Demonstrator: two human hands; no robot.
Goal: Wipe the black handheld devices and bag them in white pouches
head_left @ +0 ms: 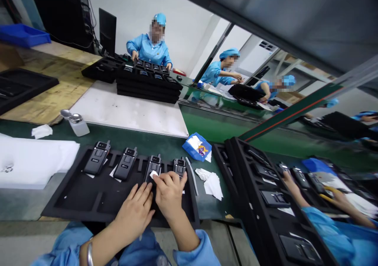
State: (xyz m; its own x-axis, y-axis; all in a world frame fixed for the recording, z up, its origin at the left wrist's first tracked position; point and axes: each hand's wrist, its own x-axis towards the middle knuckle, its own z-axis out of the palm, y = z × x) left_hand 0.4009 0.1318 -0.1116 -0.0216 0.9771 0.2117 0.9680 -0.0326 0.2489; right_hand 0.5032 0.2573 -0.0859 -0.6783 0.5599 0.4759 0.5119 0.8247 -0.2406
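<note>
Radios (125, 163) stand four in a row along the far edge of a black tray (88, 199) at the bench's front edge. The right hand (169, 193) pinches a small white wipe (154, 174) against the third radio (153, 166). The left hand (134, 211) lies flat and empty on the tray beside it, fingers spread. The tray's near slots are bare. Used wipes (213, 183) lie off its right edge, so some cleaning seems done; which radios remain, I cannot tell.
</note>
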